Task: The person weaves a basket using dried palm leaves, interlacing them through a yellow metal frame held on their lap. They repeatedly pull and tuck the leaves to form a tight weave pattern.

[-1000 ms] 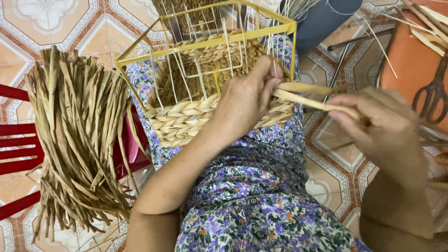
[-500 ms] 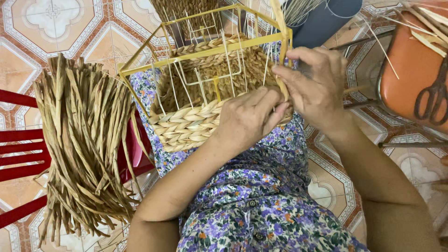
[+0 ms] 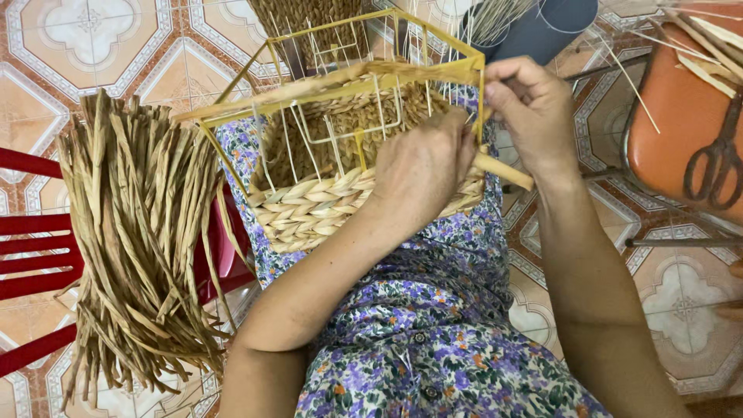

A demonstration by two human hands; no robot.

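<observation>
A yellow wire basket frame (image 3: 255,70) rests on my lap, with braided straw weaving (image 3: 309,209) around its lower part. My left hand (image 3: 422,170) presses on the woven side near the frame's right corner. My right hand (image 3: 530,108) pinches a long straw strand (image 3: 309,85) at that corner; the strand lies across the frame's top towards the left. A short straw end (image 3: 507,172) sticks out below my right hand.
A thick bundle of dried straw strips (image 3: 139,232) hangs over a red plastic chair (image 3: 31,255) on the left. An orange seat (image 3: 681,116) with scissors (image 3: 716,162) stands at the right. A dark tube (image 3: 542,27) holding thin reeds lies behind the frame. Patterned tile floor surrounds everything.
My right hand came in from the right to the frame's corner and laid the straw strand across the frame's top. My left hand stayed on the weaving.
</observation>
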